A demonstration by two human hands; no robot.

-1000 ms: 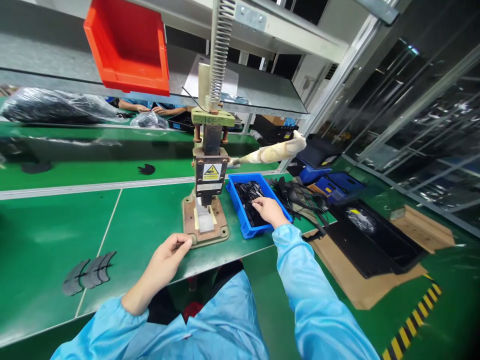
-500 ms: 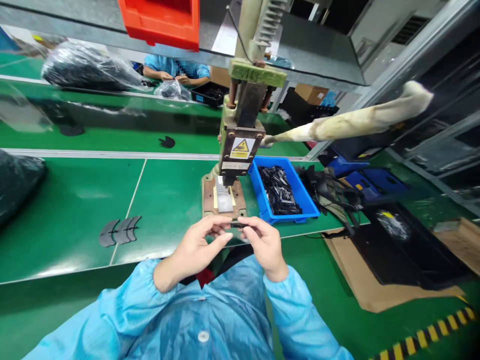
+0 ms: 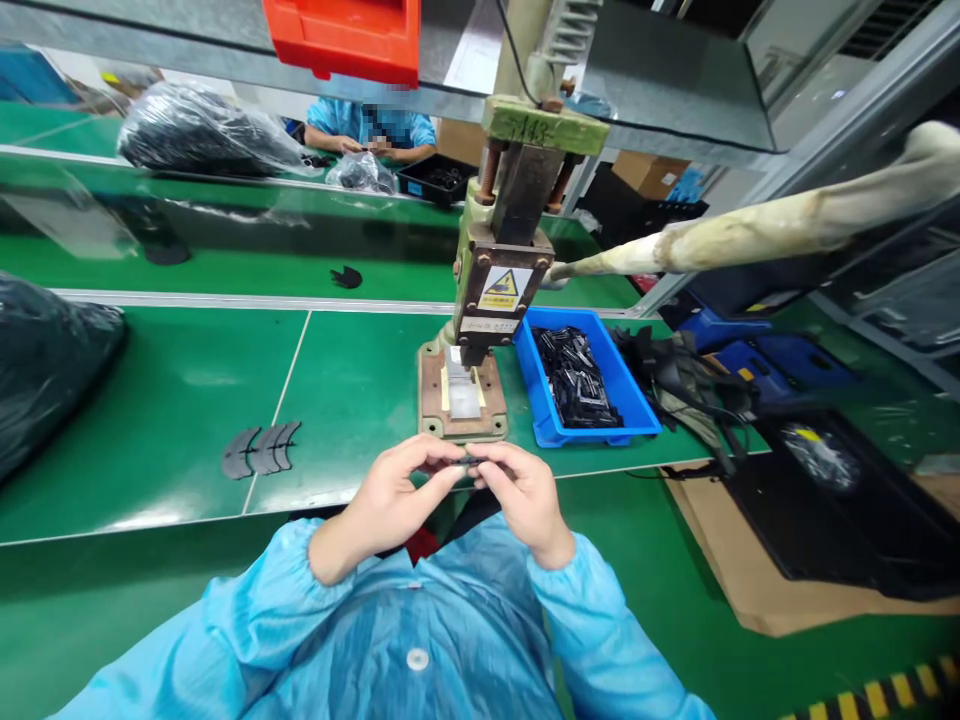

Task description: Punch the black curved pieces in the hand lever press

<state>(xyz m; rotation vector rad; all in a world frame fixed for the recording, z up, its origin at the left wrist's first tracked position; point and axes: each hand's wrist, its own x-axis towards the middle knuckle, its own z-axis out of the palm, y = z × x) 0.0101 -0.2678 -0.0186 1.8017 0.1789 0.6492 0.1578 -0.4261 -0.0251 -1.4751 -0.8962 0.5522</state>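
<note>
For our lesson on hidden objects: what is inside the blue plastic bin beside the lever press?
The blue plastic bin holds a jumbled heap of small black parts. Only the uppermost ones show; they cover whatever lies lower and the bin's floor beneath.

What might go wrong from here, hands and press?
1. Drop: the small black part sits only between the fingertips of the left hand and right hand, near the bench's front edge, so a slip could send it to the floor.
2. Pinch: both hands are just in front of the press, which bears a warning label. They aren't under its ram now, but fingers placed there could get crushed.
</note>
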